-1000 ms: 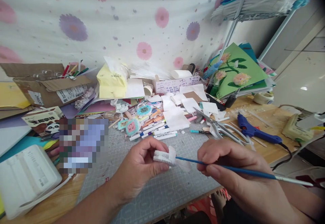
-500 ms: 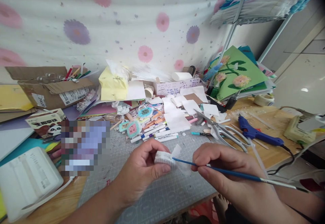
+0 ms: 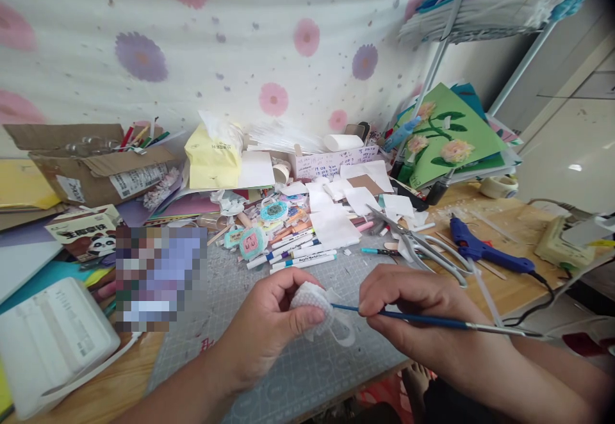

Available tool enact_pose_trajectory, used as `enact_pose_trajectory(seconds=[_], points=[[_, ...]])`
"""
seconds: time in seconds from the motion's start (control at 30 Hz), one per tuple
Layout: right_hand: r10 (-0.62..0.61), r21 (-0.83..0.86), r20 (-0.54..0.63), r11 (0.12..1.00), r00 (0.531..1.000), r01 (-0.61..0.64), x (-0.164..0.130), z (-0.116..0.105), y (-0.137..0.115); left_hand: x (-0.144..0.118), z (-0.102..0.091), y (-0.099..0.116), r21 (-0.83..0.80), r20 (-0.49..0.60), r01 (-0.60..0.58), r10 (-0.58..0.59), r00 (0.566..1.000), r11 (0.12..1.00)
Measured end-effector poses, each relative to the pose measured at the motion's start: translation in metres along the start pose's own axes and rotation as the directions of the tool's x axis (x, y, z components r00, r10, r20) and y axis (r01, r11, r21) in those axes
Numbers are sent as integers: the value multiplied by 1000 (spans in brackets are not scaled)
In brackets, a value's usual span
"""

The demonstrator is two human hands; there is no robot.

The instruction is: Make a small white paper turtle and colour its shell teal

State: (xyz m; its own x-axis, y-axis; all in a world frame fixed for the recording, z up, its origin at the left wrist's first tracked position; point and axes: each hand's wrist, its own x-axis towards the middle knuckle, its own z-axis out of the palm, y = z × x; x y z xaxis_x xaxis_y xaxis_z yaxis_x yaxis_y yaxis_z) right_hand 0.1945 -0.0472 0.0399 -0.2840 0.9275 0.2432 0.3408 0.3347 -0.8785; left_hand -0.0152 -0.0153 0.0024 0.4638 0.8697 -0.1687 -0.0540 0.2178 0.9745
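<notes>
Between the thumb and fingers of my left hand (image 3: 264,331) is a small white piece with a bumpy, dimpled surface (image 3: 309,296). I cannot make out exactly what it is. A thin translucent white strip (image 3: 346,334) curls from its right side. My right hand (image 3: 423,312) pinches a blue paintbrush (image 3: 435,321) by its handle. The brush is reversed: the thin handle end touches the right edge of the white piece, while the metal ferrule points right, towards my forearm. Both hands are above the grey cutting mat (image 3: 269,385).
Scissors (image 3: 418,244) and a blue glue gun (image 3: 490,252) lie to the right. Markers (image 3: 307,260), paper squares (image 3: 335,227) and small decorated pieces (image 3: 253,243) crowd the mat's back. A white box-shaped device (image 3: 57,341) with a cable sits left.
The white piece has turned in my left hand and shows more of its dimpled face. The translucent strip now hangs lower in a loop. My right hand and the brush have shifted slightly left.
</notes>
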Motion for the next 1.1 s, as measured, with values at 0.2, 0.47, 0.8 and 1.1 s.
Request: enact_pose_trajectory(seconds=[0.2, 0.47, 0.8, 1.1], points=[[112, 181, -12, 977, 994, -108, 1, 2, 4, -2, 5, 1, -151, -11, 24, -26, 1000, 988], [-9, 242, -49, 970, 999, 21, 3, 9, 9, -4, 9, 4, -371, -5, 57, -64, 998, 927], [-58, 82, -34, 995, 998, 61, -1, 15, 7, -4, 12, 7, -419, -77, 85, -129, 989, 904], [-302, -25, -39, 953, 953, 301, -13, 6, -1, 1, 1, 11, -359, -248, -23, -71, 966, 933]])
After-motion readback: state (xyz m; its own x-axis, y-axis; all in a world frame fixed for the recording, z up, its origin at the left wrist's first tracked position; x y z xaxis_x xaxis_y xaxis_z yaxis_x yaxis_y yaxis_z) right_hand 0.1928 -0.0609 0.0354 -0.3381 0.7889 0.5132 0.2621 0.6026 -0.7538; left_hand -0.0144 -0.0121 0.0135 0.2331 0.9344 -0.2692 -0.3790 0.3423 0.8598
